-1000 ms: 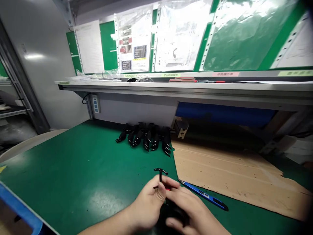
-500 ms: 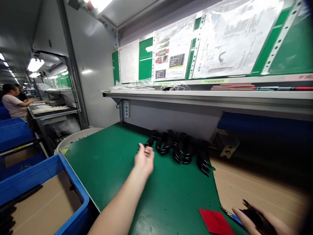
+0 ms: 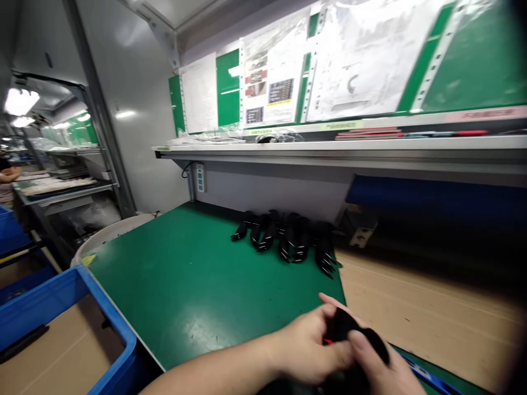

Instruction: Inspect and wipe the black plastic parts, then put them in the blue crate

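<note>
At the lower right, my left hand (image 3: 307, 345) and my right hand (image 3: 385, 373) are together around a black curved piece (image 3: 343, 323). Both hands are closed on it, thumbs on the near side; its lower part is blurred and partly hidden by the fingers. A bit of the red cloth (image 3: 328, 341) shows between the hands. Just right of my right hand lies a blue-handled tool (image 3: 430, 378). Farther back on the green table (image 3: 193, 285), several glossy black curved pieces (image 3: 290, 238) with pointed tips lie in a row.
A blue bin (image 3: 132, 343) with a cardboard bottom and a black piece inside stands at the left. Cardboard (image 3: 403, 296) covers the right side. A shelf (image 3: 288, 148) with papers runs above the table. Part of another person (image 3: 9, 175) shows at the far left.
My left hand has come from beside the row of black pieces down to my right hand, and both now grip a black piece. The view has turned right.
</note>
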The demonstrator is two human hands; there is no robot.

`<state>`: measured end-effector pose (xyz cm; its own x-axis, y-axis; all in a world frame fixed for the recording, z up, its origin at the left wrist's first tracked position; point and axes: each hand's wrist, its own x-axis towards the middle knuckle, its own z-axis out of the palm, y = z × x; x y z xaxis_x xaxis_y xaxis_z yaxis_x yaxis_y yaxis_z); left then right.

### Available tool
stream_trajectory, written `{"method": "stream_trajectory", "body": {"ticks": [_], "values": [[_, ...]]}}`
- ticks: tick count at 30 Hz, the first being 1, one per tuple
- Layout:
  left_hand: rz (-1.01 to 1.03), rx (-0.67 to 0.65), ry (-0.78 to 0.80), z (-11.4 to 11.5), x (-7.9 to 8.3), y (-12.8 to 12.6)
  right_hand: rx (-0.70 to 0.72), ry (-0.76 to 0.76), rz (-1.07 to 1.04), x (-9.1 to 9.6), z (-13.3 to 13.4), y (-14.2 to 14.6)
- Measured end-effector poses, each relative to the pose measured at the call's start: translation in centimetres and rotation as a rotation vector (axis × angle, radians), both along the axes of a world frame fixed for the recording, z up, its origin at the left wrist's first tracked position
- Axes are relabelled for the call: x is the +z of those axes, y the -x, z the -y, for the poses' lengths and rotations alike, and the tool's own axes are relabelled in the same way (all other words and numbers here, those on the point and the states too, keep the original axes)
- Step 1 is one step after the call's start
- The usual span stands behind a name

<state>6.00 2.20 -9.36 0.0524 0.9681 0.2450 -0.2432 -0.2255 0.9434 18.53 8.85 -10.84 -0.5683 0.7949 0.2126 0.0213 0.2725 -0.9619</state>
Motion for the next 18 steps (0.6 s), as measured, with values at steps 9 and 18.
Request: {"method": "stream_trajectory", "body": {"ticks": [9, 18], "values": [[0.430, 0.103, 0.523, 0.7, 0.4, -0.9, 0.042, -0.223, 0.273, 3.7, -2.5, -3.3], [0.348, 0.014, 0.625, 1.0, 0.8, -0.3, -0.086, -0.450, 0.652, -0.8, -9.7, -9.1]]}}
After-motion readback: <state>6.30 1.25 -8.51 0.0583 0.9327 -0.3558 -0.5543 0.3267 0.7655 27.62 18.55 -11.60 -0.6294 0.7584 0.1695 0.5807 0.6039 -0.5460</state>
